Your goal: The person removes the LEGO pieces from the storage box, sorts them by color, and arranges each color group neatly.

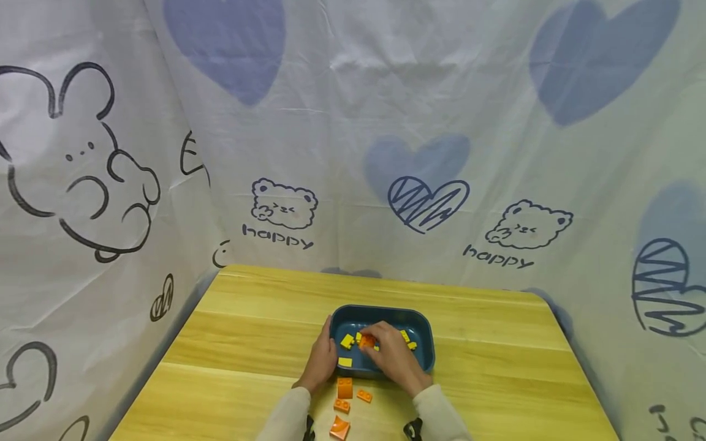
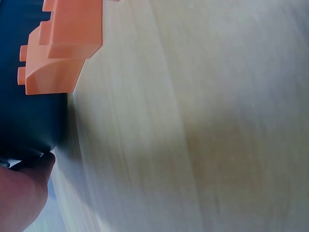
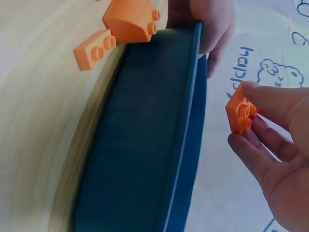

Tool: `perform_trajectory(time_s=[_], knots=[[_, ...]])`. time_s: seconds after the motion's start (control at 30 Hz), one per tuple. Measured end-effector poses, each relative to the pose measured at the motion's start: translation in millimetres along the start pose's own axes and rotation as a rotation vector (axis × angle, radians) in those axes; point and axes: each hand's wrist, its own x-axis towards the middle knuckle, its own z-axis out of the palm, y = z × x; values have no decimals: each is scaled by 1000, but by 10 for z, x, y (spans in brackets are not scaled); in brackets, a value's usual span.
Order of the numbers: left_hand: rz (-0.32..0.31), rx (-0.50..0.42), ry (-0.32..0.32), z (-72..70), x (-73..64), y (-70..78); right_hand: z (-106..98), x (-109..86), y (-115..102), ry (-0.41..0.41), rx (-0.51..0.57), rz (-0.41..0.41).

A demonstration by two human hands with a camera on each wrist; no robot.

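Observation:
A dark blue tray (image 1: 425,331) stands on the table with several yellow blocks (image 1: 346,341) inside. My left hand (image 1: 322,360) lies along its left side, touching the rim; in the right wrist view that hand (image 3: 212,24) is at the tray's far end. Over the tray my right hand (image 1: 396,355) pinches an orange toy building block (image 3: 240,110) between thumb and fingertips, its studs showing in the right wrist view. In front of the tray lie several more orange blocks, among them a curved one (image 1: 344,388) and a small two-stud one (image 1: 364,395).
The wooden table (image 1: 248,343) reaches out on both sides of the tray. A white cloth (image 1: 342,135) printed with hearts and bears hangs behind and beside it. Nearest my body lies another orange block (image 1: 339,427), between the two forearms.

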Motion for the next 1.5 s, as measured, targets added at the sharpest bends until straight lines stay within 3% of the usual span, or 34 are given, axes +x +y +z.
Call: perform_trajectory(time_s=[0.43,0.73,1.2,1.5], knots=[[19,6,9,18,-10,-3,-69,-133,-115,26,-19,-18],[92,32,52,15,-22,-40,-17,-181,-129,53,-11,-64],[38,13,19,0,5,-22,29,-218,-117,66,-24,-74],[38,7,14,-3,-23,-23,32,-336,-195,-13,16,-41]])
